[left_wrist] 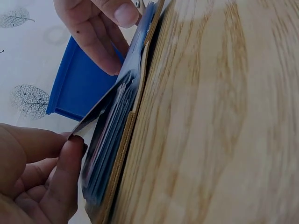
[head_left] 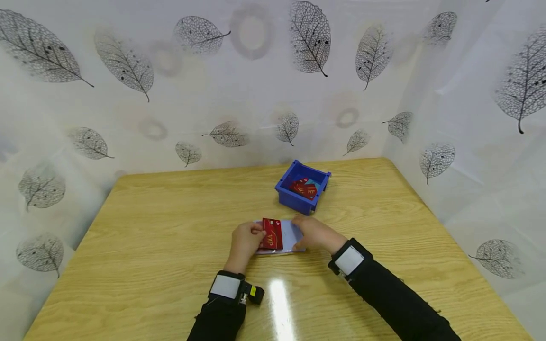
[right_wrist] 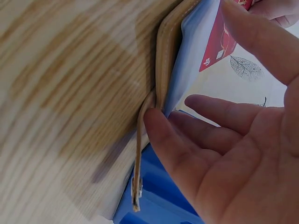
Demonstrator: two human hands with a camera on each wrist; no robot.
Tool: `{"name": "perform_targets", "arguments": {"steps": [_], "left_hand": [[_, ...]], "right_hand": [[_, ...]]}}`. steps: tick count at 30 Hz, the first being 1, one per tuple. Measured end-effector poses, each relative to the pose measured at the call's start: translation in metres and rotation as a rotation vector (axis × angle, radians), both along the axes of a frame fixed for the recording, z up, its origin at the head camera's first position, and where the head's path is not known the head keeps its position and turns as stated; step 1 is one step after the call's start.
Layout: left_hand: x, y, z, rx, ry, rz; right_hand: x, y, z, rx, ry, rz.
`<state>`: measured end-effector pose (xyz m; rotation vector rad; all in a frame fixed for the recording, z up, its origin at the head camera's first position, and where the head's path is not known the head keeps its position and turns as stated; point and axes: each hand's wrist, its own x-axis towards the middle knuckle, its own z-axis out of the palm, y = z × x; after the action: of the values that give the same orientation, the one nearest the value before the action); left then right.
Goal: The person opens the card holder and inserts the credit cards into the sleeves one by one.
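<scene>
An open tan card holder (head_left: 289, 239) with clear sleeves lies on the wooden table (head_left: 170, 227). My left hand (head_left: 256, 233) pinches a red VIP card (head_left: 272, 234) over the holder's left half. In the left wrist view the thumb and fingers (left_wrist: 70, 154) grip the card's edge (left_wrist: 86, 125) against the sleeves (left_wrist: 110, 154). My right hand (head_left: 302, 226) rests with straight fingers on the holder's right half. The right wrist view shows those fingers (right_wrist: 182, 140) by the tan cover (right_wrist: 164, 56), its strap (right_wrist: 138, 163) and the red card (right_wrist: 218, 43).
A blue plastic bin (head_left: 302, 192) holding several red cards stands just behind the holder, close to my right hand; the bin (left_wrist: 77, 86) also shows in the left wrist view. Leaf-patterned white curtains (head_left: 256, 85) close off the table's back and sides.
</scene>
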<state>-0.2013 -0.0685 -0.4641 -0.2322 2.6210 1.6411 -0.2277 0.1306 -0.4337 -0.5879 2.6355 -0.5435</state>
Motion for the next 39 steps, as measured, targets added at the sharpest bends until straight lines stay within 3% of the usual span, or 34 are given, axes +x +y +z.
{"name": "perform_targets", "arguments": {"steps": [5, 13, 22, 29, 35, 39], "left_hand": [[0.001, 0.004, 0.000, -0.036, 0.012, -0.016], [0.003, 0.008, 0.000, 0.004, 0.020, -0.028], [0.005, 0.011, 0.004, 0.051, -0.037, 0.004], [0.004, 0.017, 0.006, -0.036, -0.003, -0.039], [0.000, 0.023, 0.005, -0.221, 0.087, -0.090], [-0.002, 0.028, 0.005, -0.290, 0.140, -0.134]], "right_hand": [[0.001, -0.001, 0.000, 0.018, 0.014, 0.013], [0.002, -0.001, 0.000, 0.031, 0.022, 0.006], [0.000, 0.000, -0.002, 0.043, 0.018, -0.008], [0.001, 0.000, -0.002, 0.031, 0.039, 0.000], [0.001, -0.001, -0.002, 0.023, 0.037, -0.012], [0.001, -0.001, -0.002, 0.028, 0.057, -0.006]]}}
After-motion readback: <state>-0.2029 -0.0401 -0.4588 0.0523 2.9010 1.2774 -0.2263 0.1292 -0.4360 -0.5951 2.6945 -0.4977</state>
